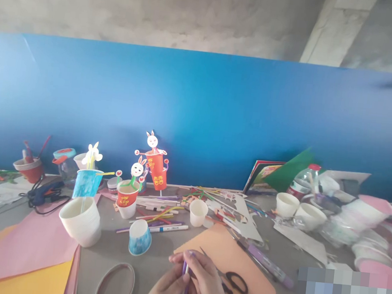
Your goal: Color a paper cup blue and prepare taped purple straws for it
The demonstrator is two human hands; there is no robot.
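My left hand point(169, 287) and my right hand point(208, 281) meet at the bottom centre, above a sheet of orange paper point(255, 282). Between them stands a thin white stick point(186, 270) with purple strips beside it. It could be a straw with a pipe cleaner; I cannot tell. The left fingers close round it lower down, while the right thumb and fingers pinch near its top. Black-handled scissors point(238, 282) lie on the paper, partly under my right hand. Left of my hands are a tape roll point(98, 290) and a blue-painted paper cup point(140, 239).
Rabbit figures on red paper cups point(158, 179) stand at the back. A white cup point(84, 228) holds a blue cup figure point(86, 185). Pens and pipe cleaners point(164, 218) lie mid-table. A purple cutter point(271, 266), white cups point(286, 204) and a bottle point(299, 184) are right; a glue gun point(46, 192) left.
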